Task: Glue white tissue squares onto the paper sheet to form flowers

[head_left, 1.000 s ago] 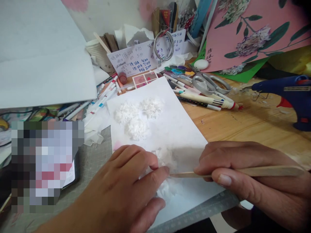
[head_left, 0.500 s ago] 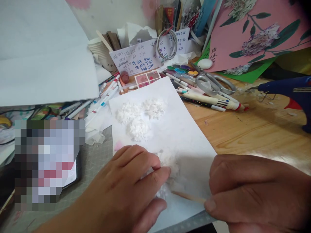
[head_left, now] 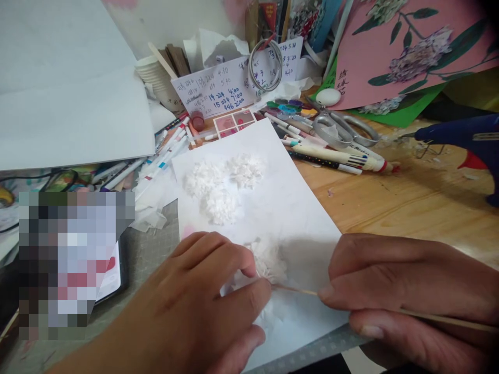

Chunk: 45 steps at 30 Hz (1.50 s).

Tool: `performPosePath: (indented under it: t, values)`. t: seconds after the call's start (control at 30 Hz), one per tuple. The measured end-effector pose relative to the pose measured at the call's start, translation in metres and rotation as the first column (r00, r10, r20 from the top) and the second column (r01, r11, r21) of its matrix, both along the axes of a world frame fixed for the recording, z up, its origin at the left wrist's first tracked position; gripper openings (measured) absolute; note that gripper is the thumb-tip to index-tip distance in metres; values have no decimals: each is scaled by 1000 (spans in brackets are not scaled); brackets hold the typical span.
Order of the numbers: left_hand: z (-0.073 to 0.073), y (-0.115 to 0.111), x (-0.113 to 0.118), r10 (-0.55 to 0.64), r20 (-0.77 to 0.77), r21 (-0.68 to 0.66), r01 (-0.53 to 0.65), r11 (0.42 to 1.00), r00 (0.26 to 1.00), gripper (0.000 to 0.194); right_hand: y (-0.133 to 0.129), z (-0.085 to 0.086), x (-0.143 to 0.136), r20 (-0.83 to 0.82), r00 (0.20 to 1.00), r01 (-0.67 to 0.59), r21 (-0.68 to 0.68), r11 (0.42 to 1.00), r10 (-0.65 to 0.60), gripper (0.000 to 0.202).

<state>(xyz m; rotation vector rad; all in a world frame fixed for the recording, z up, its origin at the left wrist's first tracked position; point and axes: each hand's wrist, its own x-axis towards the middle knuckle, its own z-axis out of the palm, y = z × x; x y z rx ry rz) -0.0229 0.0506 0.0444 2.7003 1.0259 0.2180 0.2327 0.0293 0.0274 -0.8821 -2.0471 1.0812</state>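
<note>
One stick (head_left: 298,289) runs through the right grip (head_left: 409,291).

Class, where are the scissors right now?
In the head view, the scissors lie right of centre in the upper half, beside the pens and left of the blue glue gun.

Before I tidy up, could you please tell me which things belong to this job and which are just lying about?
Apparently in use: wooden stick in the right hand, white tufts, white sheet beneath.
Apparently lying about: scissors, glue gun, markers.
</note>
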Motion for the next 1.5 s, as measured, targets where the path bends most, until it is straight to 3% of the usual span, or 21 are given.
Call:
performPosePath:
  t: [0.2, 0.63, 0.77, 0.87, 0.97, 1.03, 1.2, 1.37, 1.5]
  values:
    - [1, 0, 1, -43, -15, -3, 43, 999, 999, 15, -2, -5, -1, -84, 996, 26, -182, 983, -42, 30]
    - [0, -5, 5, -76, -44, -17, 76, 997, 996, 15, 1, -7, 2, -49, 997, 49, -169, 984, -58, 25]
    - [13, 1, -5, -49, 81, -96, 57, 994, 995, 17, 1, 0, 3, -39, 997, 61, -115, 991, -66, 27]
    - [26, 10, -21, 63, 128, -116, -49, 992, 990, 21, 0, 0, 4, 6, 997, 79, -78, 994, -79, 27]
    - [30, 18, -37, 148, -6, -119, -148, 982, 989, 12, -1, -3, 2, 39, 995, 91, -34, 995, -90, 25]
    - [27, 21, -42, 109, -115, -187, -130, 974, 987, 6, -2, -5, -1, 40, 995, 89, -3, 996, -89, 23]
    - [22, 23, -38, 74, -280, -297, -159, 942, 957, 20, -4, -9, -6, 84, 970, 226, 35, 974, -228, 17]
    - [27, 22, -31, 132, -313, -351, -244, 904, 940, 16, -6, -16, -9, 88, 946, 316, -56, 947, -311, 13]
    - [21, 23, -31, 159, -262, -349, -247, 904, 952, 6, -5, -16, -10, 55, 947, 320, -89, 943, -317, 12]
